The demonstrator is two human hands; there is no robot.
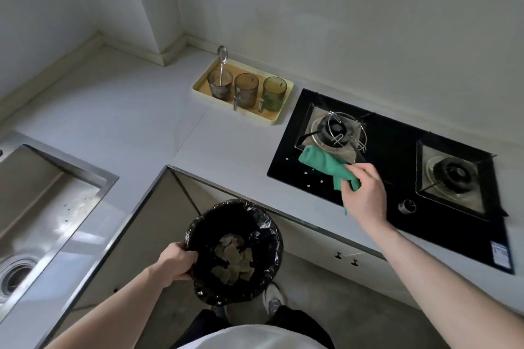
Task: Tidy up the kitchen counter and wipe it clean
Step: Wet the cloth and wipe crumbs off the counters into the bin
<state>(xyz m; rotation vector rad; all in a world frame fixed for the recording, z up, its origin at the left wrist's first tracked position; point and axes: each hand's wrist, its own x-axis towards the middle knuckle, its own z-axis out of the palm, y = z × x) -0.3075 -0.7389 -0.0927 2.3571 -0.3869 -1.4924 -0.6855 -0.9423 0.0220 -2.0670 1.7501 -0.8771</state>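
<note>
My right hand (364,193) has the green cloth (326,164) bunched in its fingers, the free end trailing across the black stove top (397,207) just in front of the left burner (336,130), where small pale crumbs (306,173) sit on the glass near the front edge. My left hand (177,262) is curled over the rim of the trash bin (235,252), holding it up just below the counter (136,110) edge, I think so that whatever I sweep off the stove can drop straight into the black liner instead of onto the floor; some crumpled scraps (234,262) already lie in the bottom. The bin hangs well to the left of the crumbs, so I judge I must either bring it over or drag the crumbs along the edge. Back against the wall, a yellow tray (280,117) keeps three cups (246,89) together, one with a spoon (221,65) standing in it, which leaves the surface around them open for wiping. The sink (56,178) lies off to my left.
</note>
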